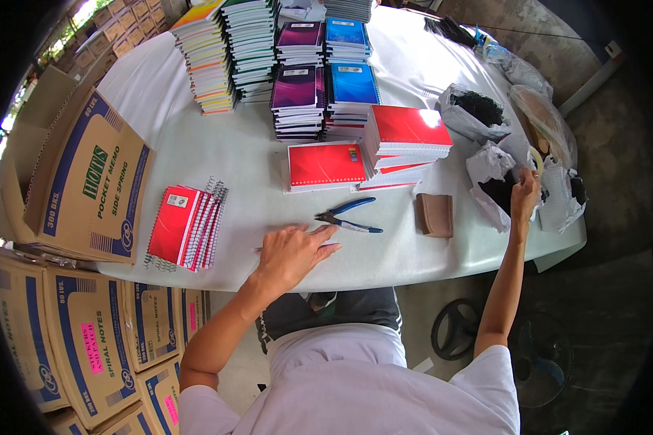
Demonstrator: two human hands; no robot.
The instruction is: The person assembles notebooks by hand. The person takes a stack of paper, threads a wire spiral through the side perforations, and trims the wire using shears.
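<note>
My left hand (pixel 290 255) rests on the white table near its front edge, fingers stretched out and thumb apart. A thin pale edge shows beside its wrist; what lies under the palm is hidden. Just beyond the fingertips lie blue-handled cutting pliers (pixel 352 223), jaws toward the hand. My right hand (pixel 526 194) reaches to the right side, fingers closed at an opened white wrapping (pixel 486 163) with black binding coils inside. Whatever its fingers pinch is too small to make out. Spiral-bound red notebooks (pixel 173 226) lie overlapped in a pile left of my left hand.
Red book blocks (pixel 326 165) and a taller red stack (pixel 410 127) stand mid-table. Purple (pixel 295 88), blue (pixel 354 83), green and yellow notebook stacks rise behind. A brown block (pixel 434 215) sits right of the pliers. Cardboard cartons (pixel 94 181) crowd the left; a fan (pixel 540 362) stands lower right.
</note>
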